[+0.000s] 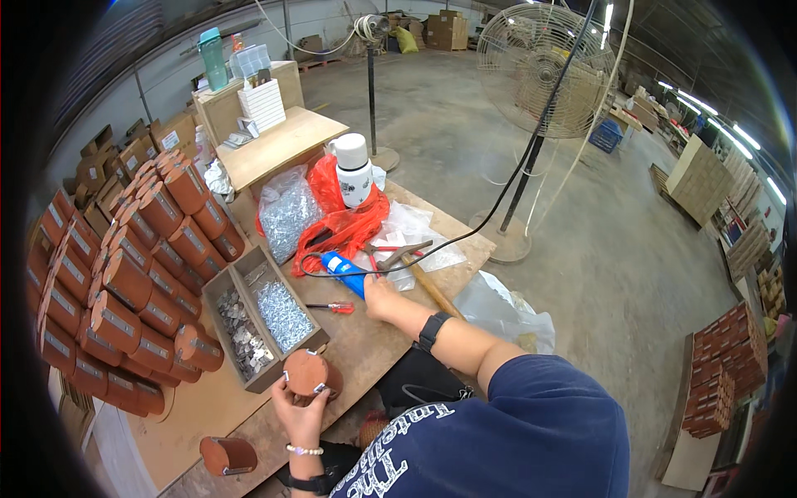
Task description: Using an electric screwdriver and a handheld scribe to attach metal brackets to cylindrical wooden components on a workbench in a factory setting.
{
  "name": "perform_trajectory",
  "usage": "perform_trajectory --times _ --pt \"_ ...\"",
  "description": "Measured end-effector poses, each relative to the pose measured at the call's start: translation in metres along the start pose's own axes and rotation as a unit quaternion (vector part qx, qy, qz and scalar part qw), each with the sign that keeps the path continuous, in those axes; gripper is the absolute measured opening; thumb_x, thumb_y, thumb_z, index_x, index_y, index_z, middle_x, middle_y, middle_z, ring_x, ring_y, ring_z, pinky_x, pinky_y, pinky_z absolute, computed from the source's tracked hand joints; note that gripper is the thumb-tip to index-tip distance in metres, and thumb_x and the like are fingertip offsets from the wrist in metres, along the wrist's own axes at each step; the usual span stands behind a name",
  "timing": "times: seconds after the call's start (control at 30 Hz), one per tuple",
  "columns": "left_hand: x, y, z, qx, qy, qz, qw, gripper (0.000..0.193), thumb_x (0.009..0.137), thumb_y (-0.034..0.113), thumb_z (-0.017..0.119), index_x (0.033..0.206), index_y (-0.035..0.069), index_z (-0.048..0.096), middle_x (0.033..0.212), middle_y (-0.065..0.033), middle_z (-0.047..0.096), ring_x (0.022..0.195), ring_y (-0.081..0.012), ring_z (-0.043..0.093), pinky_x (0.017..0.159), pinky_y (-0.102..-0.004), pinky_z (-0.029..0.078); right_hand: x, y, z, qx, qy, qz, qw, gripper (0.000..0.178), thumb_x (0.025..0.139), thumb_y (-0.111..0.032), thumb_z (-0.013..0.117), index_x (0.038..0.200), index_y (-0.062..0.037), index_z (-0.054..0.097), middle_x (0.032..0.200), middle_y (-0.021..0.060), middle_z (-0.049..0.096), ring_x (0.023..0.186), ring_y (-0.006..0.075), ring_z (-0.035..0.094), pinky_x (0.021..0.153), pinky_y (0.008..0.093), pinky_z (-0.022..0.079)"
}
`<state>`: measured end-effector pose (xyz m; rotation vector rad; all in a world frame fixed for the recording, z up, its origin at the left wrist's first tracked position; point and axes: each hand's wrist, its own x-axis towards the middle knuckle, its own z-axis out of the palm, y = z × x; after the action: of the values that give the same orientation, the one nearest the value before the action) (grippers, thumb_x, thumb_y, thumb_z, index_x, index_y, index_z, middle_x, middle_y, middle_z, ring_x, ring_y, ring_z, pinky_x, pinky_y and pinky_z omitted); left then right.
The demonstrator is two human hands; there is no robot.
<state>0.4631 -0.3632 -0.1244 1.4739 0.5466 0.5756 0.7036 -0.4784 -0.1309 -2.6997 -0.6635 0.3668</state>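
Evidently, left grip (300,408) clasps a reddish-brown metal-fitted cylinder (306,373), apparently for steadiness; right grip (378,297) encloses a blue tube-shaped corded tool (344,270).

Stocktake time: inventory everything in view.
held cylinder: one, terracotta, left hand
other cylinders: many, terracotta, mostly left
tray: one, brown, table
metal pieces: many, grey, tray's left
fasteners: many, silver, tray's right
handheld tool: one, blue, right hand
screwdriver: one, red handle, table
hammer: one, brown handle, table
bags: several, red or clear, table
flask: one, white, table
bottle: one, green, upper left
boxes: several, brown, background
fan: one, grey, background
left hand: one, bare, foreground
right hand: one, bare, centre
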Motion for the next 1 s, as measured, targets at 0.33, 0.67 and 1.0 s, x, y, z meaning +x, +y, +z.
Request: perform_trajectory --times 0.33,0.67,1.0 --pt "0.005 0.015 -0.012 0.117 -0.018 0.095 0.988 0.074 0.062 0.012 0.072 0.121 0.003 0.027 0.112 -0.0182 0.042 0.098 -0.0249 0.049 0.080 -0.0346 0.044 -0.014 0.021 -0.038 0.199 0.012 -0.075 0.977 0.085 0.052 -0.008 0.067 0.126 -0.0008 0.024 0.115 0.0179 0.044 0.100 0.0273 0.047 0.084 0.0331 0.038" --pt "0.099 0.053 -0.029 0.382 -0.055 0.159 0.909 0.023 0.072 0.009 0.059 0.094 0.004 0.056 0.092 -0.0079 0.055 0.087 -0.0168 0.053 0.076 -0.0278 0.042 -0.093 -0.025 -0.103 0.635 -0.022 -0.293 0.715 0.087 0.055 0.007 0.061 0.128 -0.0039 0.016 0.094 0.0109 0.047 0.083 0.0211 0.053 0.073 0.0365 0.046" --pt "0.136 0.035 0.001 0.669 -0.160 0.150 0.710 0.011 0.066 0.019 0.060 0.076 0.017 0.064 0.085 -0.0029 0.059 0.092 -0.0210 0.049 0.076 -0.0373 0.040 -0.115 -0.030 -0.128 0.624 0.053 -0.304 0.718 0.066 0.059 -0.004 0.055 0.119 0.0023 0.029 0.072 0.0102 0.049 0.067 0.0209 0.052 0.064 0.0366 0.046"
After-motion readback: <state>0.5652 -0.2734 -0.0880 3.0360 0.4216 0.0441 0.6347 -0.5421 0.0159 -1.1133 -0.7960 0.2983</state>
